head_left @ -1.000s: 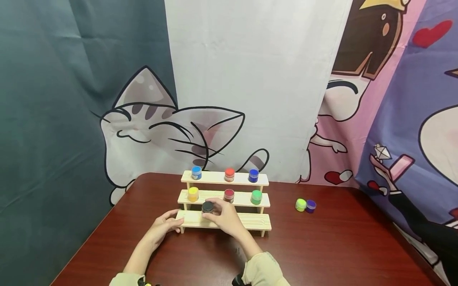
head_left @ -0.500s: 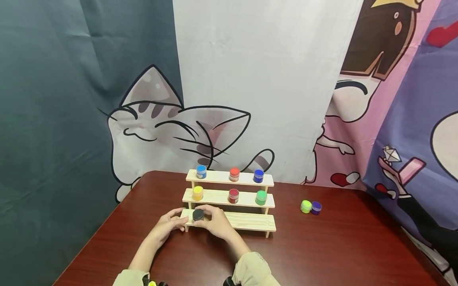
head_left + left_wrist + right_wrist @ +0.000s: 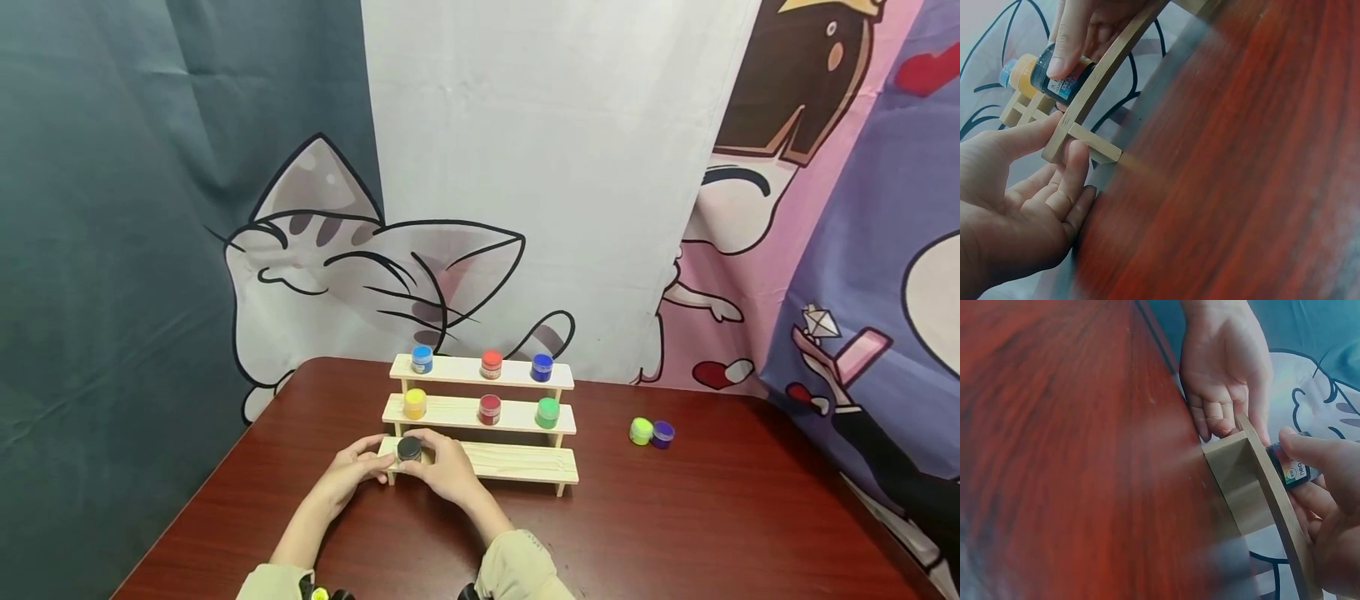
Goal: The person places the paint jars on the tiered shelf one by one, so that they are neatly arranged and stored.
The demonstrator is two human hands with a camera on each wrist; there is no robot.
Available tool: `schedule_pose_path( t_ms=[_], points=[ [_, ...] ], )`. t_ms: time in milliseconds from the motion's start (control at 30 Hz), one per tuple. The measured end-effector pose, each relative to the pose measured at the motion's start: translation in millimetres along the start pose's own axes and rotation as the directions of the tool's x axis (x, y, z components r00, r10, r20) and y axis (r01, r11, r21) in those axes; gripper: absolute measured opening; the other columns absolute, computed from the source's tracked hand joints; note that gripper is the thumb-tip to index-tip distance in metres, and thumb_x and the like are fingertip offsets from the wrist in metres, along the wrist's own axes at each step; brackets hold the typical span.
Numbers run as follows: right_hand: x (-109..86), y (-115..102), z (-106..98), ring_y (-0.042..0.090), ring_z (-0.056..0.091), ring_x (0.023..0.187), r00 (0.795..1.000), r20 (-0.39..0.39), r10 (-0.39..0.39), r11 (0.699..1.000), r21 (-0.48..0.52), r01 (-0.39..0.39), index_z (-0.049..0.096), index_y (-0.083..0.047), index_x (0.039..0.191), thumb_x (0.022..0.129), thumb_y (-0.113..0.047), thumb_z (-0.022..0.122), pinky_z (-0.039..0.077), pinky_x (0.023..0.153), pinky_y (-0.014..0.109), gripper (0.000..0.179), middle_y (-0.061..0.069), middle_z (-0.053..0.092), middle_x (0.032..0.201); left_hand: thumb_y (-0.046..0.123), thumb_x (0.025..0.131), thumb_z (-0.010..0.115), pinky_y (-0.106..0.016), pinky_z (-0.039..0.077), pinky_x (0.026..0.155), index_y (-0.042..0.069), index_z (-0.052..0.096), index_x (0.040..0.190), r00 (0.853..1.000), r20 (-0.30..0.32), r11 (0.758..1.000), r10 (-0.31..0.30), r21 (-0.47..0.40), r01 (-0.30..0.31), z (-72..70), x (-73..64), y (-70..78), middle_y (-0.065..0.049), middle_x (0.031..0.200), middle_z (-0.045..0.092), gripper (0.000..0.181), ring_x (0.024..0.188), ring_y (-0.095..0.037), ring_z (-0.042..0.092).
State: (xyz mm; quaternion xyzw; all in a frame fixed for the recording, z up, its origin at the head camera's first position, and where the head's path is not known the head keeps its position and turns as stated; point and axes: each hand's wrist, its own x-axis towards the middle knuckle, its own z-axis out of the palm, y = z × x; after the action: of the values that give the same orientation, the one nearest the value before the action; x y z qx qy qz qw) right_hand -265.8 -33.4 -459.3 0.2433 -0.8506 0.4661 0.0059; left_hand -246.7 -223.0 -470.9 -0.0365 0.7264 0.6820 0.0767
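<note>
My right hand [image 3: 448, 473] holds a small black-lidded paint jar [image 3: 408, 448] between thumb and fingers, upright at the left end of the lowest step of a three-step wooden display rack [image 3: 517, 461]. The jar's label shows in the left wrist view, its base right at the board. My left hand [image 3: 347, 477] pinches that step's left end, thumb on top and fingers beneath. On the middle step stand a yellow jar [image 3: 415, 405], a dark red jar [image 3: 490, 410] and a green jar [image 3: 547, 414]. The top step carries a light blue jar [image 3: 422, 360], a red jar [image 3: 491, 365] and a dark blue jar [image 3: 542, 367].
To the right of the rack, a lime green jar [image 3: 641, 431] and a purple jar [image 3: 663, 434] stand side by side on the dark red-brown wooden table [image 3: 720, 517]. A printed cloth backdrop [image 3: 555, 192] hangs behind the table.
My right hand has moved the black-lidded jar leftward along the lowest step to its left end. The left hand keeps its hold on the step. The head view has shifted slightly.
</note>
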Motion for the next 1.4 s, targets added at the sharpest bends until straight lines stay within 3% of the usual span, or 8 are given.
schedule_pose_path(
  t_ms=[100,233,533,733,933,1000,1233,1400],
  points=[
    [-0.3,1.0,-1.8,0.022,0.062,0.116,1.000,0.024,-0.002,1.000,0.011,0.002,0.064,-0.014,0.126,0.084,-0.032,0.076,0.046,0.097,0.034,0.048,0.004,0.068,0.124,0.012,0.090,0.066,-0.022,0.051,0.070,-0.008,0.037,0.143,1.000,-0.004,1.000,0.001,-0.001,-0.001,-0.2,0.5,0.0,0.007,0.072,0.063,0.064,0.065,-0.009,0.058],
    [0.3,5.2,-7.8,0.023,0.058,0.124,0.998,0.064,-0.016,0.991,0.131,0.008,0.060,-0.011,0.131,0.085,-0.028,0.075,0.043,0.105,0.035,0.051,0.007,0.064,0.131,0.012,0.090,0.067,-0.022,0.050,0.070,-0.008,0.036,0.143,1.000,-0.002,1.000,0.002,0.004,-0.002,0.1,0.8,-0.1,0.006,0.071,0.062,0.065,0.064,-0.010,0.058],
    [-1.0,-0.2,-34.6,0.039,0.059,0.121,0.994,0.080,-0.079,0.937,0.346,0.047,0.055,0.002,0.133,0.091,-0.010,0.066,0.047,0.102,0.050,0.045,0.024,0.061,0.129,0.012,0.090,0.067,-0.022,0.051,0.071,-0.009,0.035,0.143,1.000,0.005,1.000,0.012,0.011,-0.012,0.7,4.1,2.0,0.007,0.070,0.062,0.066,0.062,-0.009,0.058],
    [-3.6,-11.9,-54.6,0.042,0.058,0.119,0.995,0.016,-0.103,0.941,0.327,0.092,0.054,0.003,0.133,0.092,-0.009,0.065,0.048,0.099,0.051,0.044,0.025,0.062,0.127,0.013,0.090,0.066,-0.022,0.051,0.071,-0.010,0.033,0.144,0.999,0.027,1.000,0.020,0.011,-0.020,3.0,5.2,2.3,0.007,0.070,0.062,0.067,0.063,-0.009,0.058],
    [-8.7,-20.0,-83.4,0.036,0.061,0.116,0.990,-0.067,-0.124,0.950,0.282,0.138,0.057,-0.001,0.131,0.092,-0.012,0.067,0.052,0.095,0.034,0.042,0.021,0.065,0.123,0.012,0.090,0.067,-0.021,0.050,0.070,-0.009,0.034,0.144,1.000,0.008,1.000,0.011,0.017,-0.011,3.4,4.4,1.2,0.006,0.070,0.062,0.067,0.061,-0.009,0.057],
    [-10.4,-21.8,-94.3,0.036,0.061,0.116,0.988,-0.102,-0.119,0.950,0.278,0.143,0.058,-0.001,0.130,0.091,-0.012,0.067,0.052,0.095,0.033,0.041,0.022,0.065,0.123,0.011,0.089,0.067,-0.022,0.050,0.071,-0.009,0.034,0.144,1.000,0.000,1.000,0.007,0.021,-0.007,2.6,3.6,1.4,0.006,0.070,0.061,0.067,0.061,-0.009,0.057],
    [-13.3,-19.2,-131.3,0.039,0.062,0.112,0.971,-0.219,-0.097,0.953,0.261,0.154,0.059,0.000,0.129,0.089,-0.010,0.068,0.051,0.090,0.022,0.042,0.023,0.066,0.120,0.011,0.089,0.067,-0.022,0.050,0.070,-0.009,0.035,0.144,1.000,-0.006,1.000,0.008,0.025,-0.008,0.0,1.5,0.2,0.006,0.069,0.061,0.066,0.062,-0.009,0.058],
    [-19.6,-12.4,-154.0,0.038,0.062,0.112,0.955,-0.292,-0.054,0.962,0.239,0.128,0.060,-0.001,0.128,0.089,-0.009,0.069,0.052,0.091,0.023,0.041,0.023,0.066,0.119,0.011,0.089,0.066,-0.022,0.050,0.071,-0.009,0.033,0.145,1.000,0.008,1.000,0.009,0.013,-0.009,-0.3,1.3,-1.0,0.007,0.071,0.063,0.067,0.062,-0.009,0.058]
  ],
)
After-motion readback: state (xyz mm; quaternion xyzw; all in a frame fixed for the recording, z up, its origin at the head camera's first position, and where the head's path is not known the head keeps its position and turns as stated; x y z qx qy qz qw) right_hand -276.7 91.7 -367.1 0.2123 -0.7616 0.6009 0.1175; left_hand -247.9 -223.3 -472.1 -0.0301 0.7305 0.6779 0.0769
